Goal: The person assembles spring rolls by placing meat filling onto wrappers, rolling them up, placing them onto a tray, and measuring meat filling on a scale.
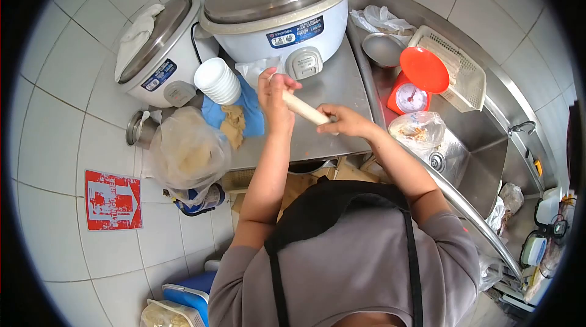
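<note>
A smooth cream-coloured cylinder (305, 109) slants between my two hands above the steel counter; its exact kind I cannot make out. At its upper left end, my left hand (276, 96) is closed on it, with some fingers raised. My right hand (345, 120) has its fingers curled round the lower right end, hiding the tip. Just beyond my left hand stands the large white rice cooker (268, 37) with a metal lid. A crumpled clear plastic piece (256, 70) lies by its base, beside a stack of white bowls (218, 81).
A second rice cooker (146, 52) carries a white cloth. A blue cloth (251, 113), a brown cloth (233, 127) and a plastic bag (190, 150) crowd the left. Rightward are a red scale (410, 94), a metal bowl (383, 50), a basket (470, 86) and a sink (464, 156).
</note>
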### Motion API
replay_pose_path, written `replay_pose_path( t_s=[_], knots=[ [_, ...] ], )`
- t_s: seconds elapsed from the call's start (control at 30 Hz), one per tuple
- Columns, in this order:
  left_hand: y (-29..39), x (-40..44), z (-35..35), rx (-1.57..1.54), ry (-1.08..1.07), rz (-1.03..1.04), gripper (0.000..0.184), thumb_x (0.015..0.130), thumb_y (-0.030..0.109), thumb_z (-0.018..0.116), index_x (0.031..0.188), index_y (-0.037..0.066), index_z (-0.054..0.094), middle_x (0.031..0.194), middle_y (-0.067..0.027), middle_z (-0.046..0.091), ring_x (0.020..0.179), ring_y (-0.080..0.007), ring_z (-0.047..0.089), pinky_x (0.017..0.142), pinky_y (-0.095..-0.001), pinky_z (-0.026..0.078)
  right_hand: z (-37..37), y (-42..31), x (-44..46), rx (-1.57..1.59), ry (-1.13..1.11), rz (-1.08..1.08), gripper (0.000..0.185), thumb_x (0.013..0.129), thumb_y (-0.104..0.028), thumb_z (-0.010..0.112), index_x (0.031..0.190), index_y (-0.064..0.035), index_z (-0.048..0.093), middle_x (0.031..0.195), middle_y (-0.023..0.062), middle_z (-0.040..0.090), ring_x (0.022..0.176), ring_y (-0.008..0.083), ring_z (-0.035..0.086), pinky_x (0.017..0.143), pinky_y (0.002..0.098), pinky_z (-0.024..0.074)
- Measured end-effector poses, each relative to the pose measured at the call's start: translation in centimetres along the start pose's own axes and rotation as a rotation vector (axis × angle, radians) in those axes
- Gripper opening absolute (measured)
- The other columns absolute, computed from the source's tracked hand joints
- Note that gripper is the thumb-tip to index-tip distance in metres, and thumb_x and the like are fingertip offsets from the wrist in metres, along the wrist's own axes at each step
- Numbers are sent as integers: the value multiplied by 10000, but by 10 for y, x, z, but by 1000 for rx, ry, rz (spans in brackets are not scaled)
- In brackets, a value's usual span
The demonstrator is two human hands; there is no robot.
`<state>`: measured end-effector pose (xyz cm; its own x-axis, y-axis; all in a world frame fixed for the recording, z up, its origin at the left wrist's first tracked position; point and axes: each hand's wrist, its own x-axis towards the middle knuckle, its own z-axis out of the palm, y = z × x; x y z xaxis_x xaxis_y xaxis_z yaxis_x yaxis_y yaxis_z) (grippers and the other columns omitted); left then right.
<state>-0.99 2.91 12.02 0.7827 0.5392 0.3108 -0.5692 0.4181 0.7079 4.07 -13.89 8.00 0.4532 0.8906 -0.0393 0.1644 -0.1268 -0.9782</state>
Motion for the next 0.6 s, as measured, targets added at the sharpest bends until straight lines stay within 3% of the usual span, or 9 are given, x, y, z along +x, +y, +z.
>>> replay_pose_path(
  t_s=[0.1, 0.13, 0.2, 0.3, 0.33, 0.43, 0.47, 0.53, 0.6],
  knots=[
    [-25, -12, -27, -141, 186, -128, 321, 891, 341, 505, 1058, 67, 490, 824, -89, 565, 778, -215, 544, 771, -367, 447, -17, 18, -5, -338, 154, -33, 328, 719, -141, 697, 1012, -54, 576, 890, 104, 623, 859, 236, 592, 762, 318, 430],
    [-29, -20, -42, -159, 223, -215, 357, 889, 373, 495, 1065, 63, 496, 849, -96, 574, 812, -224, 546, 808, -373, 436, -22, 23, -7, -423, 159, 18, 332, 703, -116, 683, 1015, -71, 580, 948, 132, 608, 922, 293, 568, 834, 375, 408],
    [-43, -33, -66, -142, 261, -341, 388, 900, 380, 459, 1087, 44, 512, 887, -106, 591, 868, -232, 553, 849, -362, 425, -25, 35, -13, -647, 180, 19, 317, 713, -131, 680, 1010, -81, 582, 1012, 114, 596, 988, 288, 540, 895, 436, 364],
    [-72, -54, -98, 331, 94, -232, 390, 908, 350, 453, 1112, 22, 509, 935, -121, 601, 910, -222, 555, 853, -347, 422, -17, 55, -23, -924, 212, 31, 355, 729, -171, 675, 1060, -94, 572, 1134, 100, 549, 1107, 268, 476, 974, 512, 283],
    [-61, -63, -92, 693, -23, -179, 411, 903, 309, 450, 1162, -7, 490, 1031, -173, 600, 999, -270, 553, 930, -370, 388, -13, 58, -27, -1009, 225, 33, 378, 734, -188, 673, 1086, -98, 567, 1178, 98, 527, 1149, 259, 452, 998, 534, 254],
    [-49, -82, -85, 1352, -453, 274, 467, 899, 314, 463, 1199, -44, 480, 1185, -209, 538, 1155, -342, 470, 1020, -451, 298, 10, 60, -42, -1166, 530, -23, 502, 748, -225, 663, 1203, -87, 503, 1248, 104, 472, 1206, 251, 410, 1036, 518, 232],
    [-47, -89, -82, 1429, -523, 307, 494, 896, 316, 461, 1234, -45, 447, 1222, -216, 509, 1193, -347, 431, 1037, -462, 264, 17, 69, -47, -1186, 494, -35, 624, 781, -305, 629, 1312, -70, 399, 1311, 117, 423, 1261, 259, 361, 1065, 524, 183],
    [-48, -98, -72, 1582, -662, 377, 557, 892, 322, 458, 1303, -47, 382, 1295, -231, 450, 1269, -357, 355, 1070, -485, 197, 32, 74, -51, -1214, 487, -66, 658, 797, -366, 598, 1335, -66, 366, 1338, 125, 403, 1281, 265, 341, 1071, 528, 169],
    [-61, -94, -73, 1635, -633, 367, 585, 896, 347, 454, 1317, -47, 360, 1345, -213, 400, 1298, -337, 312, 1074, -498, 175, 34, 80, -47, -1255, 476, -62, 721, 812, -465, 541, 1362, -54, 322, 1378, 134, 366, 1322, 272, 288, 1079, 536, 146]
  ],
)
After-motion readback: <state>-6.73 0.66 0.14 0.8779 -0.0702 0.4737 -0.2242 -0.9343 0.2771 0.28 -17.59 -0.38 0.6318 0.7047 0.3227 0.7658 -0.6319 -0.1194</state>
